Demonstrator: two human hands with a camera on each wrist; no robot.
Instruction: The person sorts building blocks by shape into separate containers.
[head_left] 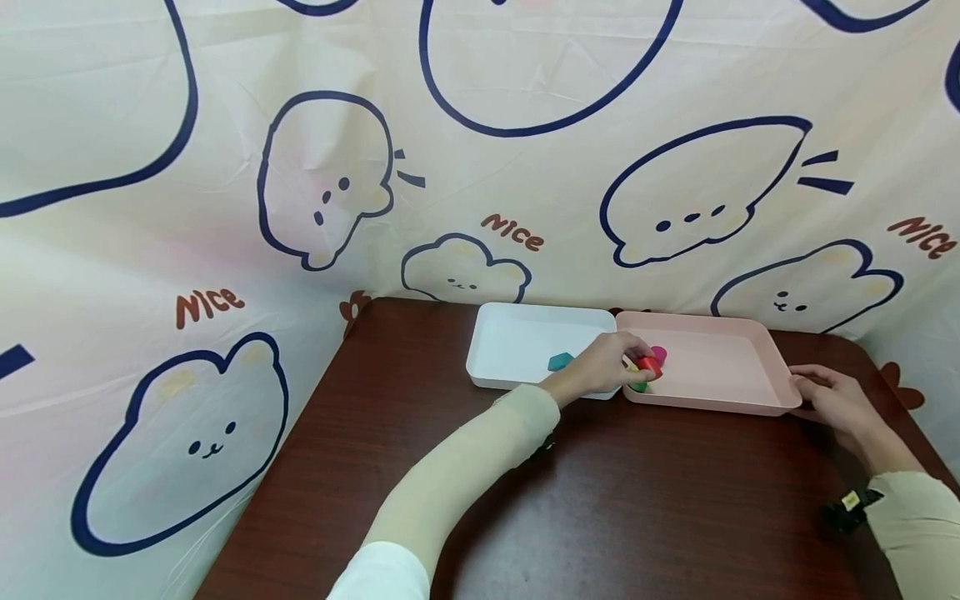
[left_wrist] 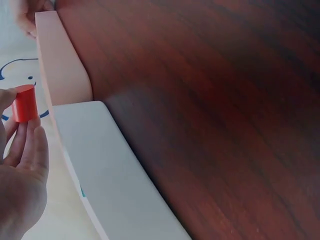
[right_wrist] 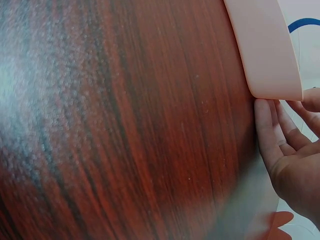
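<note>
My left hand pinches a red cylinder block between thumb and fingertips. The block overlaps the left end of the pink tray in the head view. Close to that hand, a magenta round piece and a green piece show in the tray, partly hidden by the fingers. With thumb at the rim and fingers against the end wall, my right hand holds the pink tray's near right corner. A teal block lies in the white tray, beside the left forearm.
Both trays stand side by side towards the back of a dark brown wooden table. A pale cloth with cartoon outlines hangs behind and at the sides, close to the trays' far edges.
</note>
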